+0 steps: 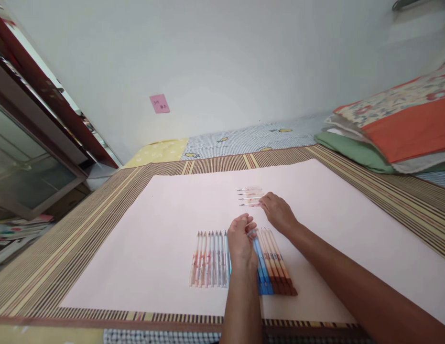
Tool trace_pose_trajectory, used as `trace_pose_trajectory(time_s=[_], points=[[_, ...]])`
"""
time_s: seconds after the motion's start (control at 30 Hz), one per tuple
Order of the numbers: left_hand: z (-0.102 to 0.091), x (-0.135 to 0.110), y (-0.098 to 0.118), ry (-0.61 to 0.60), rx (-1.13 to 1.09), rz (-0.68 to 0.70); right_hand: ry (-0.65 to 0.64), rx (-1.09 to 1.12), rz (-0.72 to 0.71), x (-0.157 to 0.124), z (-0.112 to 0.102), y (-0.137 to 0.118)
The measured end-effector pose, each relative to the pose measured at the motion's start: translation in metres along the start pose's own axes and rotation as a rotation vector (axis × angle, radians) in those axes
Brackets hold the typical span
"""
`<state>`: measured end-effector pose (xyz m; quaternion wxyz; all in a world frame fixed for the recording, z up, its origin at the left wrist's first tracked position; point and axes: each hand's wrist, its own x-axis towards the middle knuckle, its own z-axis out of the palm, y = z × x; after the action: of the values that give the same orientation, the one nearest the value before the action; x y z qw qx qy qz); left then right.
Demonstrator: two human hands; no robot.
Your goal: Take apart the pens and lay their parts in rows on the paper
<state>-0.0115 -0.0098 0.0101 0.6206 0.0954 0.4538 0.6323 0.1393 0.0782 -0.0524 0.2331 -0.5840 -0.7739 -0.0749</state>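
A row of several pens (210, 258) lies side by side on a large pale pink sheet (165, 224): pink and clear ones at the left, blue and brown ones (274, 267) at the right. My left hand (242, 241) hovers over the middle of the row with its fingers curled closed on the tip of a pen. Farther back lies a small group of clear pink pens (249, 197) with dark tips pointing left. My right hand (277, 210) rests at the right end of that group, fingers bent and touching them.
The sheet lies on a striped woven mat (64, 248) over a bed. Folded bedding and pillows (397, 129) are stacked at the right. A pink sticky note (159, 103) is on the white wall. A glass-fronted cabinet (25, 157) and books stand at the left.
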Motion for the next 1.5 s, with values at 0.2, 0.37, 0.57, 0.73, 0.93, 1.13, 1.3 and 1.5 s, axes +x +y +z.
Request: trace_pose_trajectory(time_s=[0.2, 0.37, 0.57, 0.73, 0.93, 1.13, 1.3, 1.5], points=[[-0.001, 0.0, 0.0, -0.011, 0.002, 0.002, 0.039, 0.016, -0.009, -0.003, 0.002, -0.002], [-0.002, 0.001, -0.002, -0.023, 0.0, 0.008, 0.052, 0.041, -0.014, -0.004, 0.0, -0.004], [-0.002, 0.005, 0.0, -0.027, -0.03, 0.021, 0.144, 0.389, 0.079, -0.004, -0.017, -0.014], [-0.01, 0.01, 0.011, -0.008, -0.112, 0.125, 0.119, 1.094, 0.469, -0.016, -0.065, -0.041], [-0.007, 0.003, -0.001, -0.14, 0.03, 0.142, 0.215, 1.642, 0.632, -0.048, -0.107, -0.081], [0.0, -0.008, -0.013, -0.25, 0.18, 0.232, 0.531, 1.772, 0.883, -0.071, -0.073, -0.051], [0.004, -0.024, -0.023, -0.371, 0.434, 0.434, 0.661, 1.795, 0.955, -0.068, -0.044, -0.024], [0.015, -0.072, -0.026, -0.603, 0.664, 0.45, 0.64, 1.849, 1.017, -0.053, -0.041, -0.035]])
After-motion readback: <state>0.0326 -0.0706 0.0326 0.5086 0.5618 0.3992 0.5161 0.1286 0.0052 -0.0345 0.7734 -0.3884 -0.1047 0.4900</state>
